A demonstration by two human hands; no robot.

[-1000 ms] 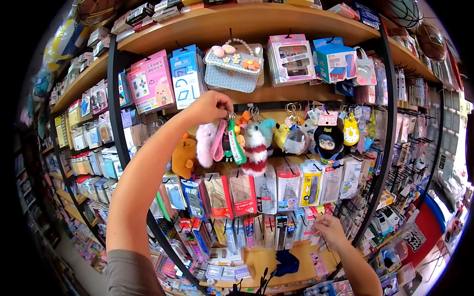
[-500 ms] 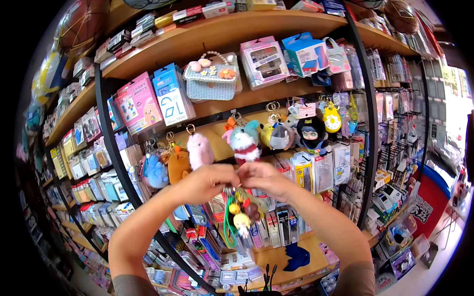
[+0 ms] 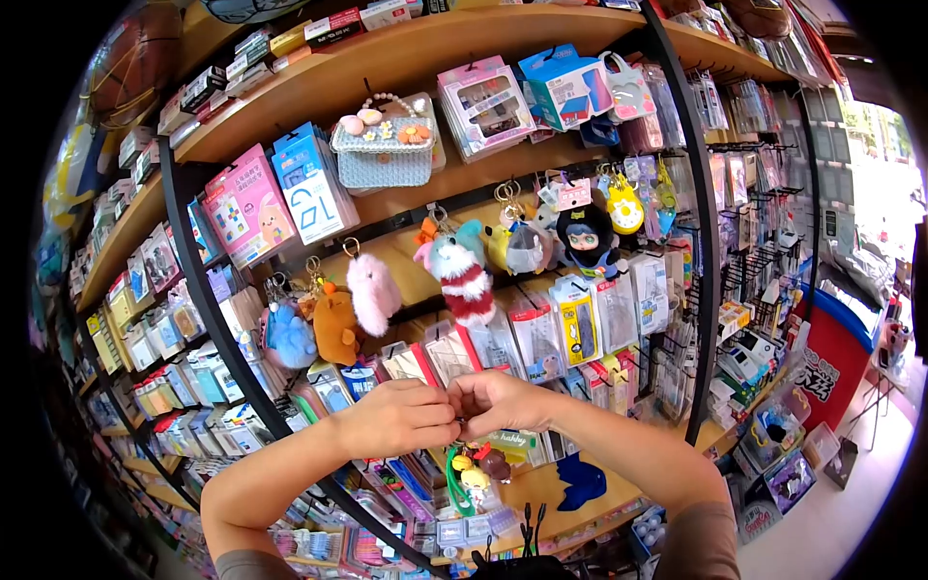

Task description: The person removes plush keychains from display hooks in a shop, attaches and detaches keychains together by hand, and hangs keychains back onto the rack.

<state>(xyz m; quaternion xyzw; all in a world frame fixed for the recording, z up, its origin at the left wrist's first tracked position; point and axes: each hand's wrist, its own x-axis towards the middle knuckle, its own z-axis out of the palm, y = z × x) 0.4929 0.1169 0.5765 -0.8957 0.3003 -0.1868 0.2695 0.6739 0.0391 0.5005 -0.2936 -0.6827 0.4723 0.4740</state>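
Note:
My left hand [image 3: 401, 418] and my right hand [image 3: 498, 401] meet in front of the shelf, fingers closed around the top of a bunch of keychains [image 3: 476, 474]. The bunch dangles below them, with small yellow, brown and red figures and a green strap. Its rings are mostly hidden by my fingers. Behind and above my hands, a pink fluffy keychain [image 3: 372, 295], a brown plush [image 3: 335, 327], a blue plush [image 3: 290, 335] and a red-and-white plush [image 3: 466, 285] hang from the rack.
A blue knitted bag [image 3: 385, 159] and boxed goods hang above. A black-hooded doll [image 3: 586, 240] hangs at the right of the plush row. Black shelf posts [image 3: 691, 193] stand at both sides. A dark blue cloth item [image 3: 580, 481] lies on the lower shelf.
The keychain bunch has come off the rack and down, held by my left hand. My right hand has risen from the lower right to join it. The view has shifted right.

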